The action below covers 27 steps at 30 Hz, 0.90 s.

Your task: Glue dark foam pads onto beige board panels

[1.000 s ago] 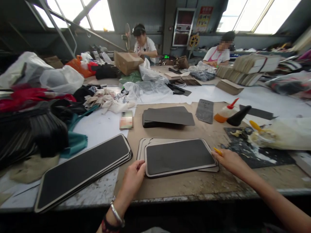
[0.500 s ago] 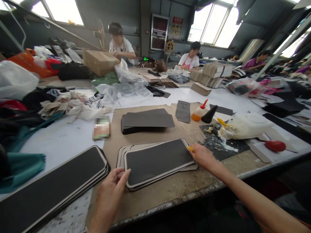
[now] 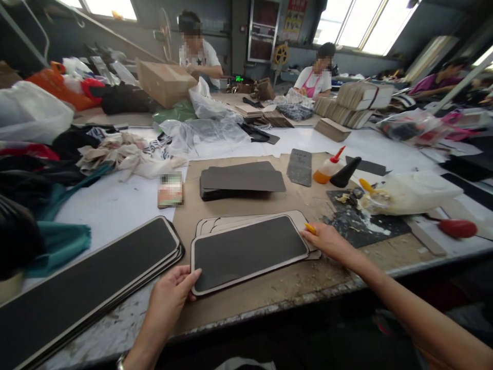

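My left hand [image 3: 175,290] pinches the left end of a dark grey rounded panel [image 3: 246,252] with a pale border, thumb on top and fingers underneath. This panel lies partly over a pile of pale rounded boards [image 3: 211,224], its left end sticking out past them. At the panel's right end, my right hand [image 3: 327,241] is closed around a small yellow tool [image 3: 310,228]; its exact kind is hidden in the fingers. Left of my left hand lies a stack of longer panels [image 3: 96,277] with the same dark middle and pale edge.
Behind the panel sits a stack of plain grey boards [image 3: 242,180]. To the right stand a red-tipped bottle [image 3: 326,169], a black cone [image 3: 345,173], a glue-smeared mat [image 3: 370,226], a whitish container [image 3: 416,192] and a red-handled tool [image 3: 457,228]. Co-workers sit across the table.
The top panel has shifted left and toward me off the pile, uncovering more of the boards at its right. My left hand moved with it; the view also shifted.
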Each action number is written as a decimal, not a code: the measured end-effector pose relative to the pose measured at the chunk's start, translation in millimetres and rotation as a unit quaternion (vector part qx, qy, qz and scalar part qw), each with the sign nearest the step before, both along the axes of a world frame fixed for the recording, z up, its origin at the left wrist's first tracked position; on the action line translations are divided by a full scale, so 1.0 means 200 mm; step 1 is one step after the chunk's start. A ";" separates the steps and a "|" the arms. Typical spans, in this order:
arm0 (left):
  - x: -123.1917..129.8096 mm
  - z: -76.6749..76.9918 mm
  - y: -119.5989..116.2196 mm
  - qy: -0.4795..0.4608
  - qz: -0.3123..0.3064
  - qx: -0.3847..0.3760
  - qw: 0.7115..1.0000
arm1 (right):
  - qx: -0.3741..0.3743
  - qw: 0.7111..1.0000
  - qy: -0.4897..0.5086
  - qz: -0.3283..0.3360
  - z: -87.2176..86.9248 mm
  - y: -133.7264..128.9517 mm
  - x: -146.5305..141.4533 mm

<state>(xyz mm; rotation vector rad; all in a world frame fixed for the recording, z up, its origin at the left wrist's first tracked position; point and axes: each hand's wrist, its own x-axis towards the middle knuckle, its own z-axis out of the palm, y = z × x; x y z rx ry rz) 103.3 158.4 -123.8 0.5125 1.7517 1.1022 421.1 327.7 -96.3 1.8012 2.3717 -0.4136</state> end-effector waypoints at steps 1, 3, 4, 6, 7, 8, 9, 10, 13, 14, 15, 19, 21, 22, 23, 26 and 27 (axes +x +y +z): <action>-0.01 -0.01 -0.01 -0.001 -0.002 -0.003 1.000 | -0.003 1.000 0.007 0.002 -0.01 0.00 -0.01; -0.02 -0.02 -0.02 -0.003 -0.002 -0.004 1.000 | -0.006 1.000 0.014 0.010 -0.02 0.00 -0.02; -0.02 -0.03 -0.02 -0.004 0.000 -0.002 1.000 | -0.008 1.000 0.016 0.014 -0.03 0.00 -0.02; -0.01 -0.03 -0.01 -0.005 0.005 0.003 1.000 | -0.014 1.000 0.015 0.020 -0.04 0.01 -0.02; -0.01 -0.03 -0.01 -0.005 0.007 0.003 1.000 | -0.017 1.000 0.011 0.021 -0.04 0.01 -0.03; -0.01 -0.03 -0.01 -0.005 0.007 0.002 1.000 | -0.020 1.000 0.005 0.023 -0.04 0.01 -0.03; -0.01 -0.03 -0.01 -0.004 0.006 0.000 1.000 | -0.024 0.999 -0.002 0.024 -0.03 0.01 -0.03; -0.01 -0.03 -0.01 -0.004 0.003 -0.002 1.000 | -0.027 0.999 -0.007 0.025 -0.03 0.02 -0.03; -0.01 -0.01 0.00 -0.001 -0.002 -0.007 1.000 | -0.030 0.999 -0.017 0.027 -0.02 0.02 -0.04; -0.01 -0.01 0.00 0.000 -0.002 -0.007 1.000 | -0.031 0.999 -0.021 0.028 -0.01 0.02 -0.05; -0.01 -0.01 -0.01 0.002 -0.001 -0.007 1.000 | -0.033 0.999 -0.024 0.029 -0.01 0.02 -0.05; -0.02 -0.03 -0.01 0.007 0.000 -0.010 1.000 | -0.038 0.998 -0.037 0.032 0.00 0.02 -0.05; -0.02 -0.04 -0.01 0.008 -0.002 -0.013 1.000 | -0.040 0.998 -0.040 0.030 0.00 0.02 -0.06; -0.02 -0.04 -0.01 0.008 -0.003 -0.015 1.000 | -0.041 0.998 -0.041 0.028 0.00 0.02 -0.06; -0.02 -0.05 -0.01 0.007 -0.005 -0.016 1.000 | -0.041 0.998 -0.041 0.027 0.00 0.02 -0.06; -0.02 -0.05 -0.01 0.009 -0.008 -0.015 1.000 | -0.040 0.998 -0.042 0.026 0.00 0.02 -0.06; -0.02 -0.04 -0.01 0.011 -0.008 -0.013 1.000 | -0.040 0.998 -0.040 0.029 0.00 0.02 -0.06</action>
